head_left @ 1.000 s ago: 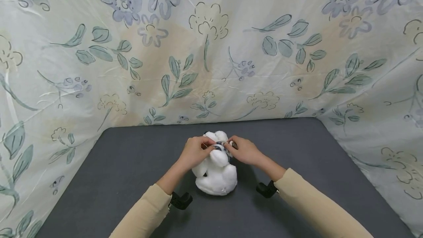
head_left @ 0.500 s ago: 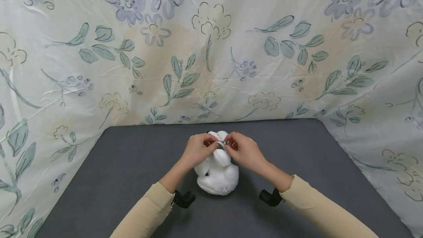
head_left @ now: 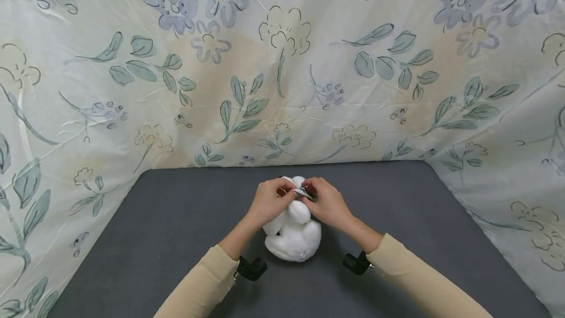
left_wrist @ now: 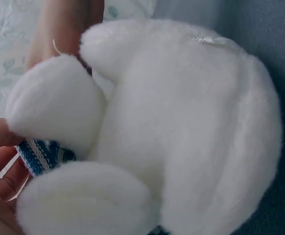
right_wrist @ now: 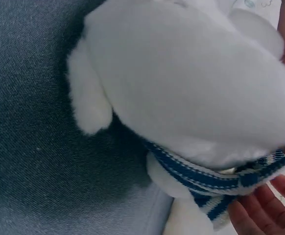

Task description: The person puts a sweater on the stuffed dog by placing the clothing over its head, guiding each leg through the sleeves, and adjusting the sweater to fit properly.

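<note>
Both hands [head_left: 300,202] pinch the striped scarf [right_wrist: 216,183] at the white plush toy's [head_left: 293,237] neck on the bench [head_left: 154,239]; tying needs steady, even tension

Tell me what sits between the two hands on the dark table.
In the head view, a white plush toy lies between the left hand and right hand; both pinch its blue-and-white striped scarf.

I'm scanning for lettering and finding none I can read: the plush toy [head_left: 293,232] shows no legible tag, and its striped scarf [right_wrist: 216,183] and the floral sheet [head_left: 282,63] carry only patterns.
</note>
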Demonstrator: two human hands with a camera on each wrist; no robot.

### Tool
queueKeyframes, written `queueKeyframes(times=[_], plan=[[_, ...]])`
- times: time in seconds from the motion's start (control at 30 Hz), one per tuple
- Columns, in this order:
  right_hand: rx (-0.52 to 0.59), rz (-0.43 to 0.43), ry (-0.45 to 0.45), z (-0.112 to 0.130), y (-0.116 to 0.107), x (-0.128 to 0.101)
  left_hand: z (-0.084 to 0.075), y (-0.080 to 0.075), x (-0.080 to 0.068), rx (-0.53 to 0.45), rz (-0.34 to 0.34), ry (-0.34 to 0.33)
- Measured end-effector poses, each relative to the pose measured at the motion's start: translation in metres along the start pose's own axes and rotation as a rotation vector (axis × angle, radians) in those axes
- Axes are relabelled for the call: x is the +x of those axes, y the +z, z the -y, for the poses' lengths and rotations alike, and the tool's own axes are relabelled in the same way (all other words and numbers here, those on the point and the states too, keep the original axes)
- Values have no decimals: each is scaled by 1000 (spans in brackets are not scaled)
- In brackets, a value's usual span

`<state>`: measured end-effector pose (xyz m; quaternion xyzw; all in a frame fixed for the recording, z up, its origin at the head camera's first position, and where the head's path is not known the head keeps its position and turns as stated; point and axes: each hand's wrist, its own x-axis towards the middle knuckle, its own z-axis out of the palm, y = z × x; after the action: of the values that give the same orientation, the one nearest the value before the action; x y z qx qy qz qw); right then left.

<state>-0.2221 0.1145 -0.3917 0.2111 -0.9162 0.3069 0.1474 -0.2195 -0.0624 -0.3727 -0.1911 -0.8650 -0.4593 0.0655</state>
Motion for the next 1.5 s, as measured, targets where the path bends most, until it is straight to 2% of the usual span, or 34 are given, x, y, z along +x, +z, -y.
queueKeyframes(times=[0.23,0.4,0.57,0.77,0.87,0.93,1.1,1.17,1.33,1.5], plan=[[14,-14,-12,-10,7,1,1,4,-2,9,-6,-6],[88,38,-2,-14,6,1,3,2,-4,13,9,-26],[155,83,18,-12,2,1,5,-7,-8,-17,50,-29],[164,89,41,-10,-1,0,8,-18,-15,-25,170,60],[164,67,29,-7,-4,0,11,-19,-18,30,209,117],[163,52,-7,-4,-7,0,11,-19,-19,78,183,148],[179,36,-99,5,-11,-2,7,-14,-19,181,56,186],[183,33,-113,9,-13,-3,7,-11,-18,205,37,202],[163,16,-159,15,-15,-4,8,-4,-16,210,66,234],[126,-7,-222,16,-15,-8,5,-1,-14,203,138,252]])
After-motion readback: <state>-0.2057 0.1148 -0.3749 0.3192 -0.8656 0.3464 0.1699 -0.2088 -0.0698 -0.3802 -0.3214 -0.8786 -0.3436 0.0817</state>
